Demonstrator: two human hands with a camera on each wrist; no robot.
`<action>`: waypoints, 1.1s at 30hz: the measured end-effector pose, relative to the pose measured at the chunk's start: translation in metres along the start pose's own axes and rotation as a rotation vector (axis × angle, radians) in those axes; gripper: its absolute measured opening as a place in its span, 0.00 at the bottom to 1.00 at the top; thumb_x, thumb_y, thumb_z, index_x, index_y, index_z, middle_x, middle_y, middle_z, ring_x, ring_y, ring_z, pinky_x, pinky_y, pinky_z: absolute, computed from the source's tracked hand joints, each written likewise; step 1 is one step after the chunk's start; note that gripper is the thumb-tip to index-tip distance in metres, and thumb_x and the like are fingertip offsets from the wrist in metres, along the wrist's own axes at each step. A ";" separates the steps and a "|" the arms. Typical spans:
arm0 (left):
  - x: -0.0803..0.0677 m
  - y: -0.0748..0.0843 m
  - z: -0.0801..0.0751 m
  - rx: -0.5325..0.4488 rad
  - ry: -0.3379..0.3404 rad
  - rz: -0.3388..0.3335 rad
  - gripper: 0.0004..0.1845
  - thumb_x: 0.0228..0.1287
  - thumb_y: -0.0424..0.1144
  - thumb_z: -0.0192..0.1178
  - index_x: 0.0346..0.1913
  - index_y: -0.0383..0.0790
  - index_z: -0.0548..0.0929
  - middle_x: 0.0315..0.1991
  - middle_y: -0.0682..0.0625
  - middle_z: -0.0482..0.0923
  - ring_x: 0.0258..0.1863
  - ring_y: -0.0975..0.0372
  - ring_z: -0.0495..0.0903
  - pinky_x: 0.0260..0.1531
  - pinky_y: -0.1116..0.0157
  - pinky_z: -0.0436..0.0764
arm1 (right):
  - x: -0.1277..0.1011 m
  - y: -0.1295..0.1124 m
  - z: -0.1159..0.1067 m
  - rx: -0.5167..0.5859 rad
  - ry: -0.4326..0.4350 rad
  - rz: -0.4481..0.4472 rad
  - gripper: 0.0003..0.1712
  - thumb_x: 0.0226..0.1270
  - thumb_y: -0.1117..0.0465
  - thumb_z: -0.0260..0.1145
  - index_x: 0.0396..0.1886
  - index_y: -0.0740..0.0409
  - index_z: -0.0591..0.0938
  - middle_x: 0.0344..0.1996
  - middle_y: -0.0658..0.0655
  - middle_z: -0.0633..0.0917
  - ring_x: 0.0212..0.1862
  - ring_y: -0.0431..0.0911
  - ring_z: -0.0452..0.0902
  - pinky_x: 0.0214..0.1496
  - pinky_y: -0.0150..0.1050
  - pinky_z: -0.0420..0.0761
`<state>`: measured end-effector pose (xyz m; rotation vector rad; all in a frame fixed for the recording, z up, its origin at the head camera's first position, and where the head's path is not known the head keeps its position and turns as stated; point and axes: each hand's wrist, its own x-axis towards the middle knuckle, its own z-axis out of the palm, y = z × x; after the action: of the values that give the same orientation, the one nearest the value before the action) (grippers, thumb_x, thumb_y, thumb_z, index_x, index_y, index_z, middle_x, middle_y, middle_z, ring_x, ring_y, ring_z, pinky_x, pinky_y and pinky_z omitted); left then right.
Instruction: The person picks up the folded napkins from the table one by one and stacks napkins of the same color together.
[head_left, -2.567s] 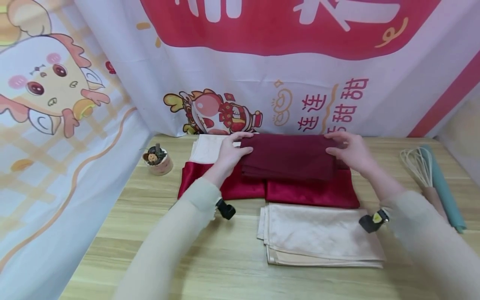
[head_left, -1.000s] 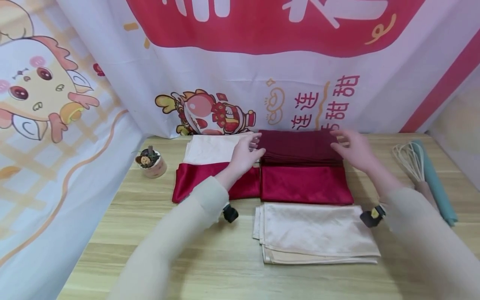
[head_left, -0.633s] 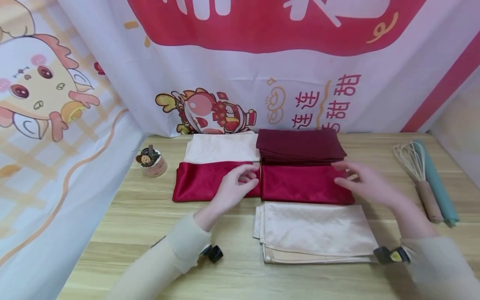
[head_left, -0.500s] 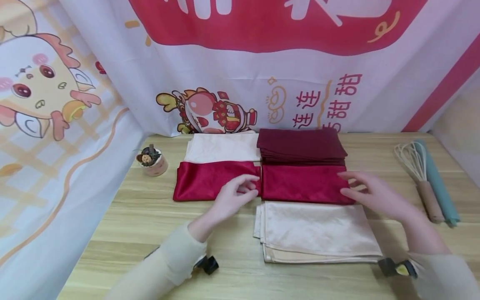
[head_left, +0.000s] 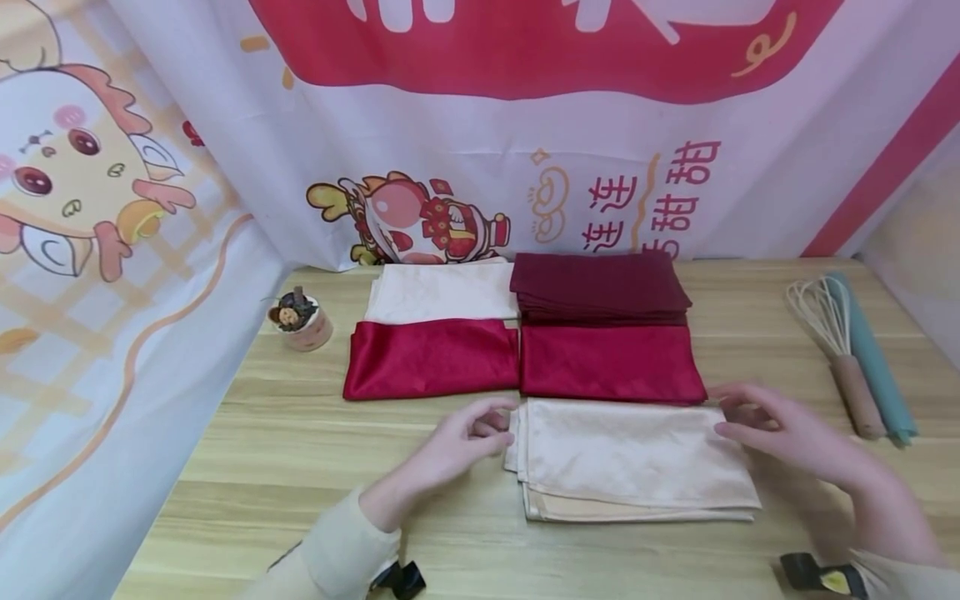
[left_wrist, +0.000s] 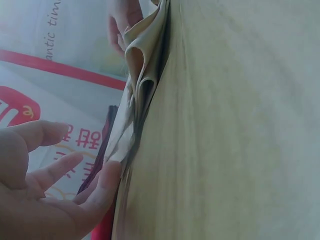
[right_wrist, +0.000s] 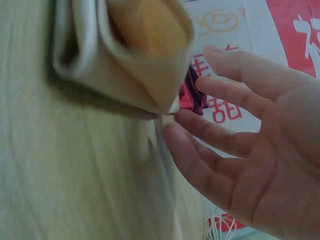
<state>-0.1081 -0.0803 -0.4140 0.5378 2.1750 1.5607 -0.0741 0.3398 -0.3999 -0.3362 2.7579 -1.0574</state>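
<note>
A person in pale sleeves sets both hands at the ends of a folded beige cloth stack (head_left: 637,458) lying nearest the front edge of a light wooden tabletop (head_left: 247,467). The left hand (head_left: 457,446) lies at the stack's left edge, fingers loosely extended and gripping nothing; the left wrist view shows one fingertip (left_wrist: 112,172) brushing the layered folds. The right hand (head_left: 780,429) rests at the stack's far right corner, its fingers spread and relaxed, with the fingertips (right_wrist: 172,135) just at the cloth's folded corner in the right wrist view. The two hands are well apart, one at each end of the stack.

Just behind the beige stack lie two glossy red cloths side by side, the left red cloth (head_left: 431,358) and the right red cloth (head_left: 611,364), meeting at their inner edges. Behind those lie a cream cloth (head_left: 446,292) on the left and a dark maroon stack (head_left: 600,287) on the right. A small potted ornament (head_left: 298,321) stands on the tabletop left of the cloths. To the far right lie a whisk (head_left: 836,346) with a wooden handle and, just beside it, a teal roll (head_left: 877,367). A cartoon-printed banner (head_left: 525,142) hangs behind the tabletop and along its left side.
</note>
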 end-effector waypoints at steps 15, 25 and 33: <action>0.003 0.001 0.010 0.024 -0.024 -0.024 0.23 0.63 0.38 0.63 0.61 0.41 0.76 0.47 0.41 0.77 0.43 0.57 0.79 0.43 0.61 0.77 | -0.008 0.004 0.013 0.052 -0.053 -0.062 0.27 0.59 0.56 0.71 0.58 0.55 0.75 0.44 0.55 0.78 0.35 0.38 0.76 0.37 0.34 0.76; 0.013 -0.003 0.016 0.087 -0.014 -0.022 0.20 0.60 0.39 0.65 0.56 0.45 0.80 0.41 0.49 0.78 0.35 0.63 0.78 0.36 0.68 0.77 | 0.000 0.000 0.022 0.046 -0.021 -0.063 0.24 0.55 0.53 0.74 0.52 0.53 0.80 0.43 0.50 0.81 0.36 0.39 0.75 0.37 0.33 0.75; 0.014 0.001 0.020 0.092 0.009 0.001 0.16 0.57 0.32 0.65 0.50 0.42 0.83 0.30 0.50 0.75 0.28 0.64 0.73 0.28 0.70 0.72 | 0.002 -0.003 0.029 0.046 0.033 -0.040 0.20 0.56 0.58 0.73 0.49 0.53 0.80 0.29 0.49 0.79 0.31 0.37 0.73 0.33 0.33 0.73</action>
<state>-0.1087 -0.0566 -0.4205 0.5611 2.2628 1.4718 -0.0682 0.3184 -0.4191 -0.3718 2.7617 -1.1437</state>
